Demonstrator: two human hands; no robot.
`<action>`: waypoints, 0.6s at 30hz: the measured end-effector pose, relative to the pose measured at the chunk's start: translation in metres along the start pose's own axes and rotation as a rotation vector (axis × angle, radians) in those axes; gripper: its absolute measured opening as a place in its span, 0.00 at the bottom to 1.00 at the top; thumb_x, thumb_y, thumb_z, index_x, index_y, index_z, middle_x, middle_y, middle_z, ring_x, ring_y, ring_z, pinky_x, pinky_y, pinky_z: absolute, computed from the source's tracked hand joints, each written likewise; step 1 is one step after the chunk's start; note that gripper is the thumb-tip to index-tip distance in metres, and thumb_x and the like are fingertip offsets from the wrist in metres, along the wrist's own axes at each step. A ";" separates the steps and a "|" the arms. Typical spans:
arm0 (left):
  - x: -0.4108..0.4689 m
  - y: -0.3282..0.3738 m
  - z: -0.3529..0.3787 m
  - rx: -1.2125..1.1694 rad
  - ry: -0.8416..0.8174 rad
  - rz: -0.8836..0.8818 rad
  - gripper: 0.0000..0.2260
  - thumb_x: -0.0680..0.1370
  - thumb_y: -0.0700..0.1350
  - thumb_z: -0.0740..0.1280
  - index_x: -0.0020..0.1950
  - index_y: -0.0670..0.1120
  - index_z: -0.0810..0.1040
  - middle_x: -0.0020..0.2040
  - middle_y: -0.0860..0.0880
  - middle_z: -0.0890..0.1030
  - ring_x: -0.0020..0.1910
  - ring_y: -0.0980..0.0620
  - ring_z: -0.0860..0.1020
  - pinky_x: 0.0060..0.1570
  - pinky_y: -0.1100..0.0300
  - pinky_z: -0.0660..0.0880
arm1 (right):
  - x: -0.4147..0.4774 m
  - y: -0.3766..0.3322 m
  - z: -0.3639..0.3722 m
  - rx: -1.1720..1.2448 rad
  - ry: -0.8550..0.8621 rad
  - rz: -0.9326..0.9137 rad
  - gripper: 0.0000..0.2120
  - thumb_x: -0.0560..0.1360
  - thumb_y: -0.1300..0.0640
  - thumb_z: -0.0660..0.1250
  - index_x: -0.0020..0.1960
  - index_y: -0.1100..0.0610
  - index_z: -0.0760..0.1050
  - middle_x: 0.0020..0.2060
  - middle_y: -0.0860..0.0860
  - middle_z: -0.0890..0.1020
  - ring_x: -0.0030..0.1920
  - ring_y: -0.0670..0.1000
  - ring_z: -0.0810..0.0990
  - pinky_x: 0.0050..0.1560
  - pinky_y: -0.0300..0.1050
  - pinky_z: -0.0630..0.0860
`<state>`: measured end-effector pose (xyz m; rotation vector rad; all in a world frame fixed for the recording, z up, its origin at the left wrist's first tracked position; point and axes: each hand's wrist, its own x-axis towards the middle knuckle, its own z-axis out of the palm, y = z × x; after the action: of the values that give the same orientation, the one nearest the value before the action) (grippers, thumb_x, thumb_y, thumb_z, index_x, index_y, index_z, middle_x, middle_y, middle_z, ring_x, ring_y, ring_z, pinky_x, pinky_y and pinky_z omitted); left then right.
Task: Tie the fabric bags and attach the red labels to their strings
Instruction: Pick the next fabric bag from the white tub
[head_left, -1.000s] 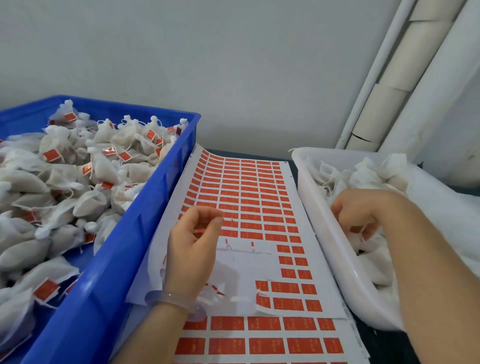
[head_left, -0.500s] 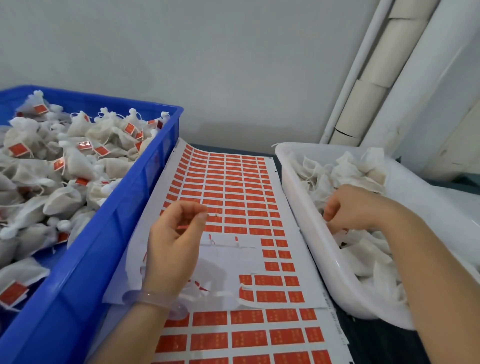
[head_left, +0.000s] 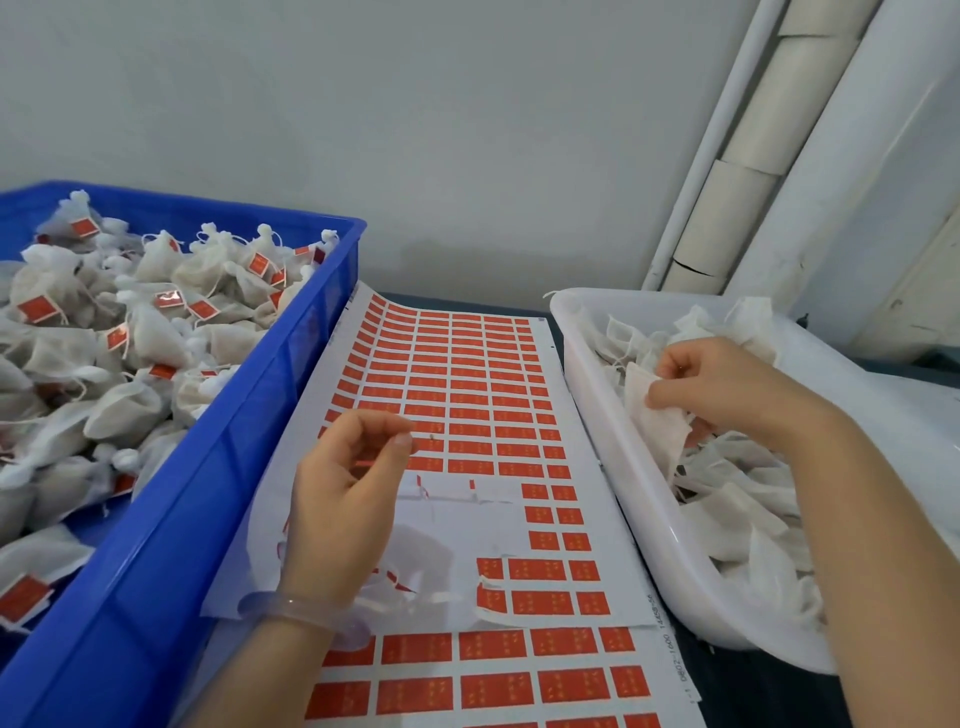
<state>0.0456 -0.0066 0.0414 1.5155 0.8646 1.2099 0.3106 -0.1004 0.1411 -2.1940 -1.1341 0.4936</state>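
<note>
A sheet of red labels (head_left: 457, 384) lies flat between two bins. My left hand (head_left: 345, 499) hovers over the sheet's peeled white area, fingers curled toward the thumb, with nothing visibly in them. My right hand (head_left: 711, 389) is inside the white tub (head_left: 649, 525) and pinches the top corner of a flat white fabric bag (head_left: 652, 415), lifting it from the heap of untied bags. The blue crate (head_left: 218, 467) on the left holds several tied bags with red labels (head_left: 202, 309) on their strings.
A second label sheet (head_left: 493, 686) lies under the first, nearer to me. The grey wall and white pipes (head_left: 748, 166) stand behind the bins. A clear bangle sits on my left wrist (head_left: 301, 608).
My right hand has drawn one flat bag up out of the tub's heap. My left hand has stayed over the sheet. The view has shifted slightly.
</note>
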 end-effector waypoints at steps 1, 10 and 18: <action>0.000 0.000 0.000 -0.001 -0.002 -0.001 0.04 0.77 0.45 0.64 0.48 0.52 0.77 0.44 0.63 0.81 0.46 0.64 0.79 0.34 0.75 0.74 | 0.003 -0.001 0.002 0.000 0.000 0.001 0.10 0.69 0.66 0.68 0.32 0.57 0.70 0.29 0.53 0.74 0.27 0.49 0.75 0.26 0.39 0.74; -0.001 0.002 0.002 0.020 -0.003 -0.008 0.04 0.77 0.44 0.64 0.48 0.52 0.77 0.43 0.62 0.81 0.46 0.64 0.79 0.35 0.74 0.75 | 0.005 -0.019 0.007 -0.075 0.214 -0.083 0.07 0.68 0.65 0.66 0.34 0.58 0.72 0.27 0.52 0.76 0.26 0.50 0.76 0.25 0.40 0.74; -0.004 0.011 0.002 -0.017 -0.066 0.006 0.08 0.76 0.51 0.62 0.52 0.53 0.78 0.45 0.61 0.81 0.48 0.65 0.78 0.38 0.75 0.74 | -0.022 -0.077 0.013 -0.008 0.270 -0.400 0.11 0.71 0.63 0.66 0.36 0.49 0.70 0.25 0.42 0.78 0.26 0.39 0.75 0.25 0.30 0.68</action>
<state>0.0464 -0.0136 0.0505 1.5368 0.8053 1.1619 0.2450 -0.0795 0.1842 -1.8981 -1.3736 0.0198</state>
